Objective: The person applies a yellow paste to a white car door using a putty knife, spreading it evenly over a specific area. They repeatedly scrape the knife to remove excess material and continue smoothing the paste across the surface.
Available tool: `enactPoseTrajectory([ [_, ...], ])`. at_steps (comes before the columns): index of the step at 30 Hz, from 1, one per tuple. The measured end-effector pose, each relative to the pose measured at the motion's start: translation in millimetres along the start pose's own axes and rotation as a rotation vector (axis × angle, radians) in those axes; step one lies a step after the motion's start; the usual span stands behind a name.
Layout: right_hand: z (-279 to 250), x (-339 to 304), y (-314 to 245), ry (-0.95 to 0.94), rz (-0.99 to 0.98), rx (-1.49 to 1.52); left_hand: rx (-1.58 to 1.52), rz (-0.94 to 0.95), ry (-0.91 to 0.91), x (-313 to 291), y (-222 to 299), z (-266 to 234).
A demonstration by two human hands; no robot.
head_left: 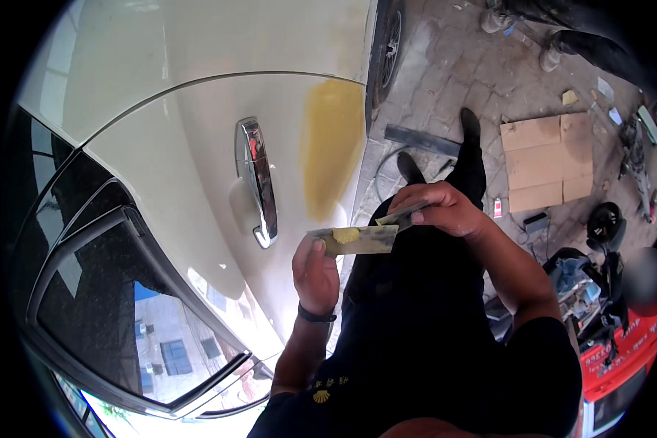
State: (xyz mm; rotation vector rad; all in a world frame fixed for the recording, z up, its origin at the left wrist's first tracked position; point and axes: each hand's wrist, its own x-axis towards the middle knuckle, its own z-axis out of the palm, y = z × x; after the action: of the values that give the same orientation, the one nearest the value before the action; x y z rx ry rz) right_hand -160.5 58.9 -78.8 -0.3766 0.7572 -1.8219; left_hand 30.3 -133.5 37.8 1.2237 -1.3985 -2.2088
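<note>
My left hand (315,276) is closed on one end of a flat rectangular putty board (371,244). A lump of yellow putty (346,235) sits on that board, close to my fingers. My right hand (439,207) pinches a thin putty scraper (401,214), whose edge is just above the far end of the board; whether they touch I cannot tell. To the left stands a pale car door (204,160) with a chrome handle (258,182). A smooth yellow putty patch (332,146) covers part of the door, beyond my hands.
Flattened cardboard (547,162) lies on the paved ground at right, with a dark flat strip (422,140) near my shoes. Another person's legs (588,51) are at the far right. A red vehicle (624,354) and assorted clutter (577,285) occupy the right side.
</note>
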Motion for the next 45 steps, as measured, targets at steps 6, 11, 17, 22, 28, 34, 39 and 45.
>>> enactPoseTrajectory([
  [6, -42.2, 55.1, 71.5, 0.646, -0.11, -0.583, -0.046, -0.03, -0.03, 4.4, -0.7, 15.1],
  [11, -30.0, 122.8, 101.7, 0.89, -0.363, -0.74, 0.004, -0.048, -0.031, -8.2, -1.6, 14.3],
  [17, -21.5, 153.9, 116.0, 1.01, -0.444, -0.869, -0.002, -0.092, 0.065, -23.1, -9.0, 8.4],
  [22, -3.3, 156.2, 130.9, 0.982, -0.422, -0.828, -0.007, -0.063, 0.029, -22.3, -11.2, 7.0],
  [28, 42.5, 100.6, 127.4, 0.763, -0.372, -0.683, -0.029, -0.06, 0.014, -23.4, -7.1, 3.4],
  [34, 4.8, 83.5, 95.0, 0.961, -0.295, -0.654, -0.053, -0.063, 0.028, -18.1, -6.6, 14.9],
  [39, 0.3, 56.8, 26.5, 0.617, -0.172, -0.033, 0.029, 0.025, -0.105, -11.8, -6.5, 6.7],
  [45, 21.6, -9.6, -81.0, 0.02, -0.049, -0.247, -0.031, 0.075, -0.167, 3.9, -3.6, 31.1],
])
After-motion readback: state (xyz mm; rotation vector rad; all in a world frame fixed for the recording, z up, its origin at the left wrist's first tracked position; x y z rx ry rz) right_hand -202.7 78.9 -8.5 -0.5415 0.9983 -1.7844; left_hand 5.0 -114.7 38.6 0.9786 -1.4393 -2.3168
